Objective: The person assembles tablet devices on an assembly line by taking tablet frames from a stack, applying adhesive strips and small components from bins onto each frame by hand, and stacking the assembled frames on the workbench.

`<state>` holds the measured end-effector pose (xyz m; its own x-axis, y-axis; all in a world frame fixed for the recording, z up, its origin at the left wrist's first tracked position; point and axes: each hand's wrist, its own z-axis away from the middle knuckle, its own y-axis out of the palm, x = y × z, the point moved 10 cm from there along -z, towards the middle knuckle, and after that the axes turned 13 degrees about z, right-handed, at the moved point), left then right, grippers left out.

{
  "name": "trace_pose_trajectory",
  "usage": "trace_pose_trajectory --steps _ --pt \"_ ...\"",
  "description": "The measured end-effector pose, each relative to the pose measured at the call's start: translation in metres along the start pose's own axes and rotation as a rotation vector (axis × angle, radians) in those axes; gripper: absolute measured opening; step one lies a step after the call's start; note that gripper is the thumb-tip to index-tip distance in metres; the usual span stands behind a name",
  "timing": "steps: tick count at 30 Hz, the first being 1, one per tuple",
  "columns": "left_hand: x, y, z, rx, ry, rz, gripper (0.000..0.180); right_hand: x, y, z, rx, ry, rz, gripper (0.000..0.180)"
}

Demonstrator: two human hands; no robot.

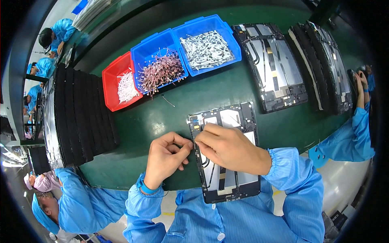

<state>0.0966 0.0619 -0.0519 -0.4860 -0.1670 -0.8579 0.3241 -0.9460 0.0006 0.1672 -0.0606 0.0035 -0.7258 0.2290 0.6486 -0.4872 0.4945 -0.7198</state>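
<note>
An opened tablet (214, 178) lies at the table's near edge, its silver plates, black frame and thin cables showing. My left hand (168, 156) is at the tablet's left edge, thumb and forefinger pinched together; whatever is between them is too small to make out. Over the tablet's upper left part, my right hand (225, 148) pinches down close to the left fingertips. Its own fingertips partly cover the spot, so anything held there is hidden. A blue strap (148, 186) circles my left wrist.
Farther back stand a red bin (107, 83) of small white parts, a blue bin (142, 42) of pinkish wired parts and another blue bin (198, 24) of black-and-white pieces. One loose wire (168, 101) lies before them. Black foam layers (81, 117) rise left; another opened tablet (275, 69) lies right.
</note>
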Motion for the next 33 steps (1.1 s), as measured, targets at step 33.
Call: trace_pose_trajectory --steps 33 --pt "-0.007 0.003 0.0 -0.1 0.036 -0.082 0.007 -0.002 -0.003 0.004 -0.069 0.003 -0.028 0.011"
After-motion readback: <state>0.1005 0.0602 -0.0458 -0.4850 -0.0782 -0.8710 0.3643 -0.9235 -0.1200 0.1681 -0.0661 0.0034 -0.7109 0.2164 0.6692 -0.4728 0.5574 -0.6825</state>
